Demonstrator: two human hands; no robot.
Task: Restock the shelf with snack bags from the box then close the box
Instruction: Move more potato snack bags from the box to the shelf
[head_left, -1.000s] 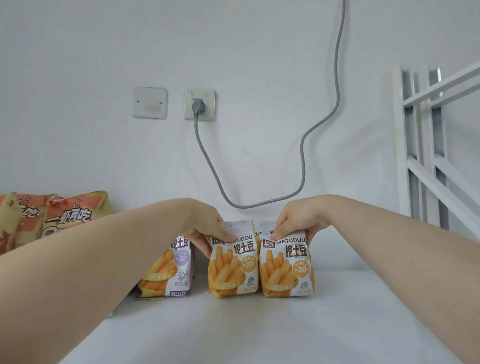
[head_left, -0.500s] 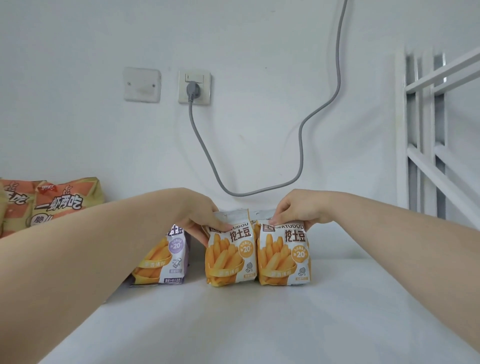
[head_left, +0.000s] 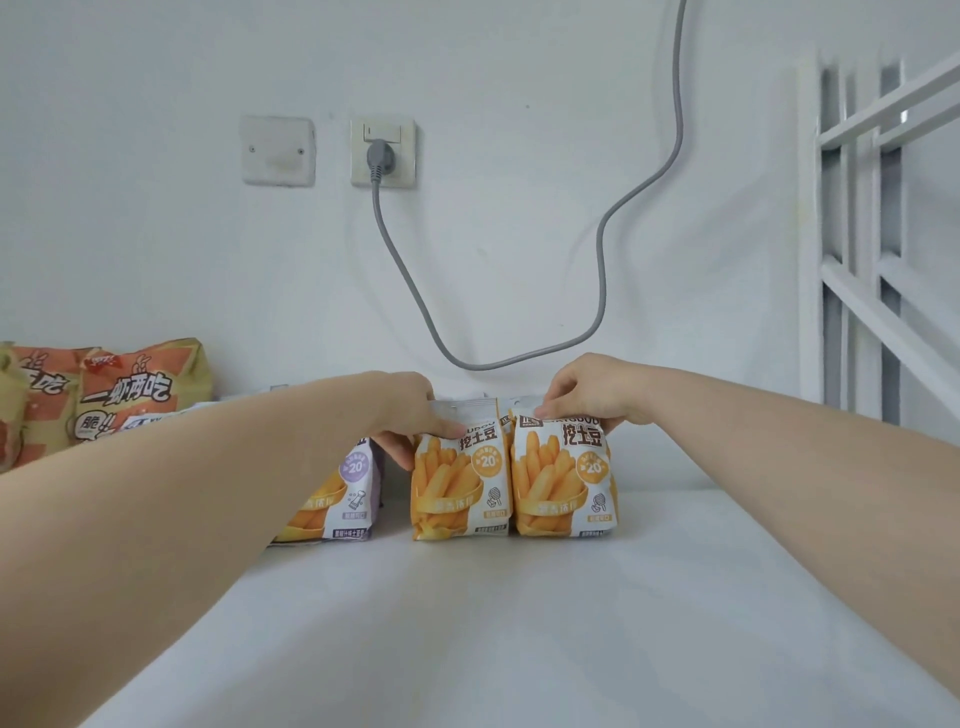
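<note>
Two orange snack bags stand upright side by side on the white shelf (head_left: 519, 649), touching each other. My left hand (head_left: 415, 415) pinches the top edge of the left orange bag (head_left: 457, 483). The right orange bag (head_left: 563, 483) is held at its top seal by my right hand (head_left: 582, 400). A purple-and-white snack bag (head_left: 345, 499) stands just left of them, partly hidden behind my left forearm. The box is not in view.
Larger orange snack bags (head_left: 124, 400) lean against the wall at the far left. A grey cable (head_left: 597, 291) hangs from a wall socket (head_left: 383, 153) and loops behind the bags. A white frame (head_left: 883, 249) stands on the right.
Both hands keep their hold on the two orange bags, and the left bag has been set more upright. The view has tilted slightly upward.
</note>
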